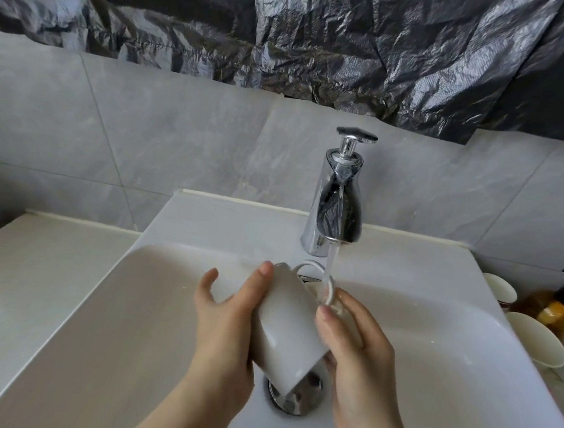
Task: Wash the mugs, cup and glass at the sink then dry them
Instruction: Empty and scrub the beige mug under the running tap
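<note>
A white mug (287, 322) is tilted over the drain (296, 395) of the white sink (150, 321), its mouth pointing down towards me and its handle up by the water stream. My left hand (228, 324) holds the mug's left side, the thumb laid along its wall and the other fingers spread out. My right hand (357, 351) grips the right side, thumb on the wall near the handle. Water runs from the chrome tap (334, 214) onto the handle.
Two white cups (534, 338) lie on their sides on the counter right of the basin, next to an amber bottle with a dark pump (560, 303). A pale counter (34, 262) stretches to the left. Grey tiles and crumpled black plastic sheeting cover the wall behind.
</note>
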Demonstrator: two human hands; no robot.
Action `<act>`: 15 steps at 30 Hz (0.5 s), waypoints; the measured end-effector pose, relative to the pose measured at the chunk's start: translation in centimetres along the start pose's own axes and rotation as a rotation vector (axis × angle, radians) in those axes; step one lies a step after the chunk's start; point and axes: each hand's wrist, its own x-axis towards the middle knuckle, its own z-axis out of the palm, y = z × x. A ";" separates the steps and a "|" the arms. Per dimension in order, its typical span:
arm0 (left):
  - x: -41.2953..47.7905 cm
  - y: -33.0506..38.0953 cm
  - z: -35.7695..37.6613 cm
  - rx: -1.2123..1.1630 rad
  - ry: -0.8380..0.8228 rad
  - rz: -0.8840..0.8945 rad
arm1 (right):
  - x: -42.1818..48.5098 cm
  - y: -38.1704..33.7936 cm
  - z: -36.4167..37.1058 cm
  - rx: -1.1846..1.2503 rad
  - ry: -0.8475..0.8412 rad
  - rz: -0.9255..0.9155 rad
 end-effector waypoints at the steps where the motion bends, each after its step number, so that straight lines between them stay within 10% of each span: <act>1: 0.2 -0.2 -0.1 0.005 -0.005 -0.036 | 0.0 0.0 0.0 -0.019 0.008 -0.019; 15: -0.2 -0.2 -0.3 0.103 -0.216 -0.386 | 0.9 -1.1 -0.7 -0.074 -0.151 -0.014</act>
